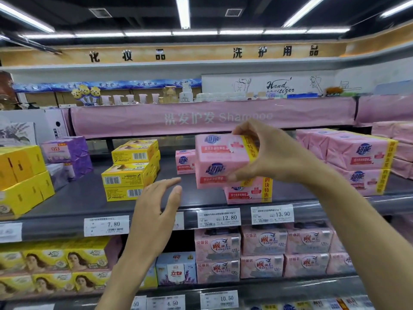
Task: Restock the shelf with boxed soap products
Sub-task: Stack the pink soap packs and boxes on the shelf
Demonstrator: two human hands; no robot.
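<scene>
My right hand [266,153] grips a pink soap multipack [219,162] by its right end, thumb under and fingers over its top. The pack is tilted and sits above another pink soap pack [245,194] that lies on the grey shelf [89,198]. My left hand [156,206] hovers open in front of the shelf edge, left of the held pack, touching nothing. A small pink soap box [185,162] stands behind, farther back on the shelf.
Yellow soap boxes [129,175] are stacked to the left, more yellow boxes [20,177] at the far left, purple packs [67,153] behind. Stacked pink packs [357,159] fill the right. Price tags [219,218] line the shelf edge. Lower shelves hold pink and yellow soaps.
</scene>
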